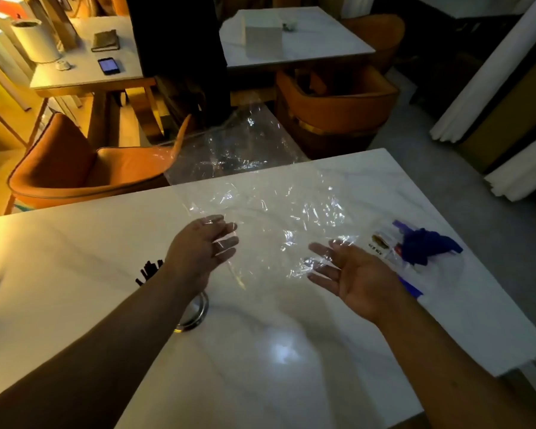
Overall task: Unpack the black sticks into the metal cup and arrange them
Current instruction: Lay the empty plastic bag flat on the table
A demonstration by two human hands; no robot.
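Observation:
Several black sticks [149, 270] stand in a metal cup [196, 313], which is mostly hidden under my left forearm; only its shiny rim shows. A large sheet of clear crinkled plastic wrap [260, 193] billows in front of me, reaching past the table's far edge. My left hand [203, 243] is spread at the sheet's left lower edge, with film over the fingertips. Palm up and fingers apart, my right hand [353, 274] is at the sheet's right lower corner, the film brushing its fingers. Neither hand is closed around the wrap.
A white marble table [75, 258] carries a blue-and-white packet [421, 247] right of my right hand. An orange chair [75, 162] stands beyond the far left edge, another orange chair [334, 103] and a second table [307, 48] further back.

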